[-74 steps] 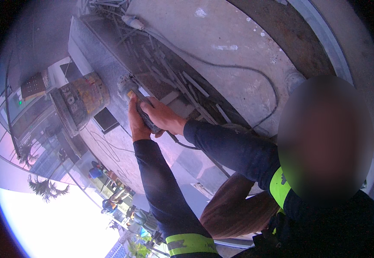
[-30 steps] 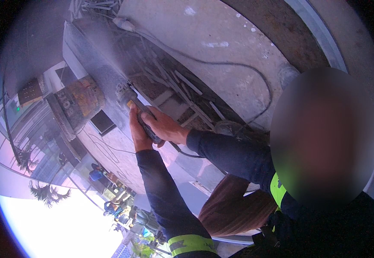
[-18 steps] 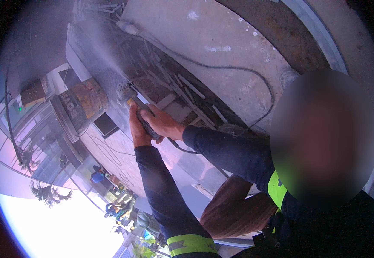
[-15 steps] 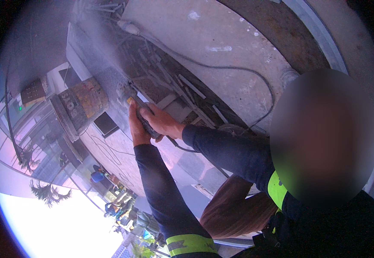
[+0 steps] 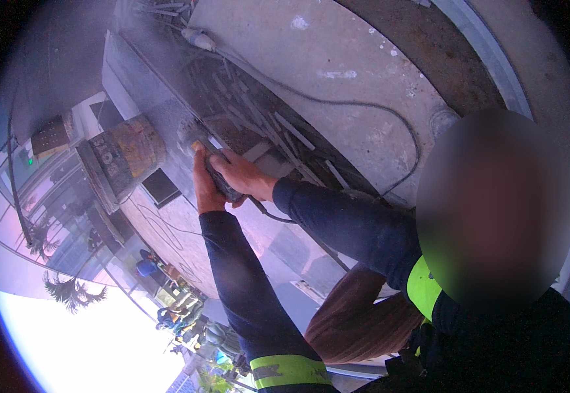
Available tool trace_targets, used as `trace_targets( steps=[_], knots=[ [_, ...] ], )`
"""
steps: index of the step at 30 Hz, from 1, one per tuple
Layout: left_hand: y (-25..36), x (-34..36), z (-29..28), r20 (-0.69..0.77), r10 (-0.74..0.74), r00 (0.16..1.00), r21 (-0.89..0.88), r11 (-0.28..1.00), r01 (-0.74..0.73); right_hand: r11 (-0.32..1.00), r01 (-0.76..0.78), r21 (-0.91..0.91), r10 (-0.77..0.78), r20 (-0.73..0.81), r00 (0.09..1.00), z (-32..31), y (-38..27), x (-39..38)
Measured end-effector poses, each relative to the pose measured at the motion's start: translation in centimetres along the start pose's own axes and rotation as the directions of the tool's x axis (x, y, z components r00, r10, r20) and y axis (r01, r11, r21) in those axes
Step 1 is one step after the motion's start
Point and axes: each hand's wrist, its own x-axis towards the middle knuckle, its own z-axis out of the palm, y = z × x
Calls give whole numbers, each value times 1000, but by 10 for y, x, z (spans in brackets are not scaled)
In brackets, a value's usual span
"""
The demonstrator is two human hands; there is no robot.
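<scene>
Both hands closed on a small grinder [image 5: 214, 169], held out at arm's length over the edge of a grey slab [image 5: 160, 108]. Left hand [image 5: 203, 187] wraps the body from the near-left side; right hand [image 5: 246, 177] grips over the top from the right, fingers curled tight, so the tool is braced from two sides against kickback. The disc end [image 5: 190, 134] sits at the far tip, touching or just at the slab's edge; the exact contact is hidden in dust. A haze of dust [image 5: 134, 39] trails away to the far left along the slab, away from the body. A dark cable [image 5: 363, 108] loops across the concrete floor [image 5: 337, 52] on the right and runs back toward the hands, kept clear of the disc. Loose metal strips [image 5: 265, 124] lie just right of the slab. A rusty yellow drum [image 5: 128, 150] stands to the left, apart from the work. Dark sleeves with reflective bands cover both forearms.
</scene>
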Motion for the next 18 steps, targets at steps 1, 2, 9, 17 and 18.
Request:
trace_targets(
  steps=[1, 2, 9, 17, 18],
  knots=[
    [-1, 0, -4, -13, 10, 1000, -5, 1000, -10, 1000, -13, -1, 13, 8, 1000, 2, -3, -3],
    [-2, 2, -6, -27, 21, 999, -9, 1000, -21, 1000, -25, -2, 25, 15, 1000, 4, -6, -7],
    [-9, -11, -1, -27, 97, 995, -3, 995, -97, 999, -32, -40, 34, 31, 999, 2, -13, -28],
    [-20, -28, -7, 19, 53, 998, -7, 999, -53, 1000, -1, 4, 1, 19, 1000, 4, -3, -47],
    [-23, -30, -10, 29, 44, 999, -23, 999, -44, 1000, 3, 3, -3, 19, 1000, 5, 0, -49]
  ],
)
